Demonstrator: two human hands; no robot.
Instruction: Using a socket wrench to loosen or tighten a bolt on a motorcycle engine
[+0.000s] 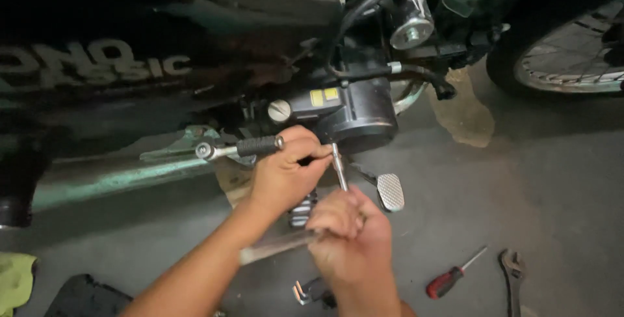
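the person is crouched at the lower engine of the dark motorcycle (195, 44), with the left hand (283, 174) closed around a slim metal tool shaft (338, 167) that points up under the black engine cover (354, 112), just left of the foot pedal (390, 191). the right hand (348, 239), nearer, is fisted on the lower end of the same shaft, so this looks like turning a fastener under the cover. next, i'd say, calls for a steady twist with the tip kept seated, while the red screwdriver (445, 282) and adjustable wrench (512, 275) lie on the floor to the right.

Bright bare metal tool shaft (339, 167) between the fingers (311, 154); above them a glossy black plastic engine cover (364, 112); right of them a knurled metal pedal (390, 191) over a matt grey concrete floor (533, 180).
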